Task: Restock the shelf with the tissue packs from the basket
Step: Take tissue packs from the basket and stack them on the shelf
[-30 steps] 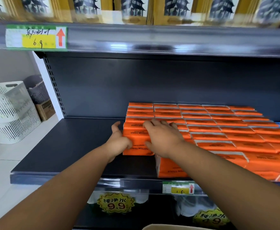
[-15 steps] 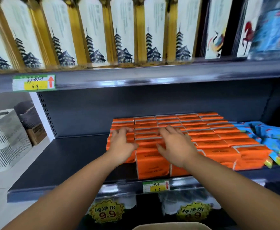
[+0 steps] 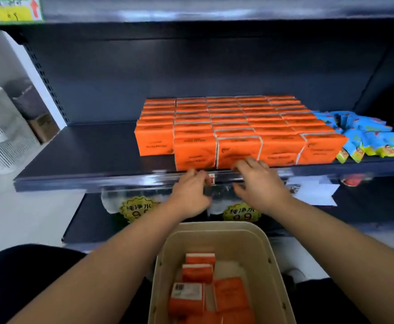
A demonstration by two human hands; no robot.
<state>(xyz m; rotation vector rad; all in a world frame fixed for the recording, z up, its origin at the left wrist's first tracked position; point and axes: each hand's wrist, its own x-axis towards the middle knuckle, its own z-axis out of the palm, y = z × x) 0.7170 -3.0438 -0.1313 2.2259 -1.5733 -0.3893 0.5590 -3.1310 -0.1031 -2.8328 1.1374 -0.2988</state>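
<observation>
Two hands hover at the front edge of the shelf (image 3: 86,157). The left hand (image 3: 191,191) and the right hand (image 3: 260,185) both have fingers loosely bent, holding nothing. Orange tissue packs (image 3: 238,127) stand in rows on the shelf. The right fingers (image 3: 252,163) reach the foot of the front row, but blur hides whether they touch. Spare packs (image 3: 198,273) lie in the beige basket (image 3: 214,231) below the forearms.

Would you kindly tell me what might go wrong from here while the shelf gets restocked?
The front orange packs sit right at the shelf edge; the left hand or right hand, close beside them, may knock one off. The blue packets lie against that row's right end, so packs added from the basket may crowd them.
</observation>
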